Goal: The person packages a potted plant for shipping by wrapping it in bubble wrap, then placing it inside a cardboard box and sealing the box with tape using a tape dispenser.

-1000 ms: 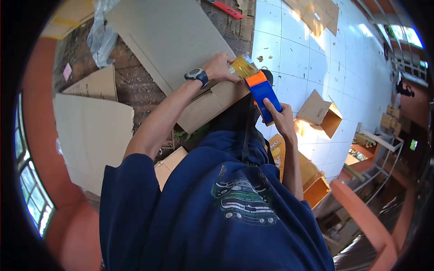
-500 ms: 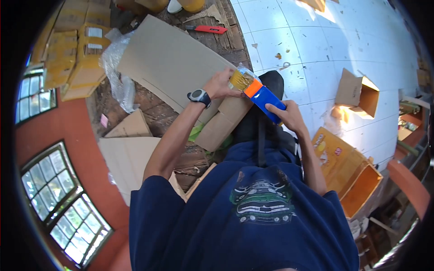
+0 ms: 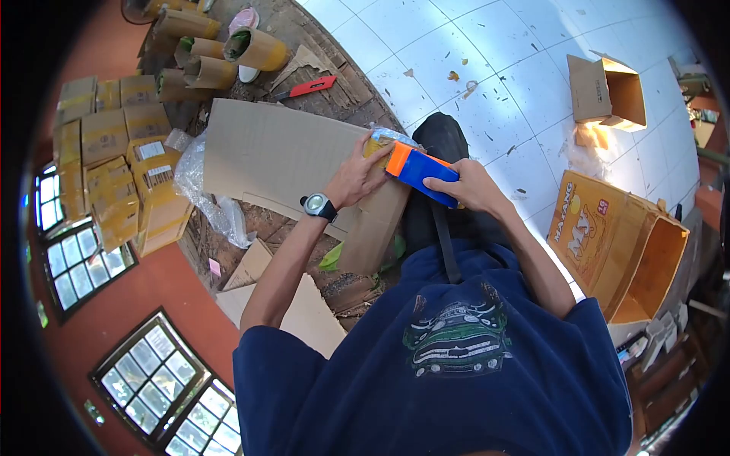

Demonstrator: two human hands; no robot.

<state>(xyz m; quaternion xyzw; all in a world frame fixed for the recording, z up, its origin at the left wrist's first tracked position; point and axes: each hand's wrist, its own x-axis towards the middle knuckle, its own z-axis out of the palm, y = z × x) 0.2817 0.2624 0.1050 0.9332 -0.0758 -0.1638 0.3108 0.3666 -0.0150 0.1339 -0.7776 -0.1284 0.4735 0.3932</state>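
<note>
My right hand (image 3: 473, 186) is wrapped round a blue and orange packing tape dispenser (image 3: 424, 176). The dispenser's orange end lies against the upper end of a folded brown cardboard package (image 3: 374, 228), where yellowish tape (image 3: 374, 156) and clear plastic show. My left hand (image 3: 356, 175), with a watch on the wrist, grips that same end, its fingers close to the orange part. Green leaf-like material (image 3: 330, 258) shows beside the package's lower part. Behind the left hand a large flat cardboard sheet (image 3: 274, 144) lies on the worn wooden surface.
A red cutter (image 3: 312, 87) lies beyond the sheet. Several cardboard tubes (image 3: 255, 50) stand at the upper left, above stacked taped boxes (image 3: 106, 140). Bubble wrap (image 3: 217, 201) lies left of the sheet. Open boxes (image 3: 601, 243) sit on the right, over white tiles (image 3: 487, 99).
The camera view has turned, bringing the tubes at upper left into sight. The tape dispenser has moved across the package end, closer to my left fingers, and covers more of the taped part.
</note>
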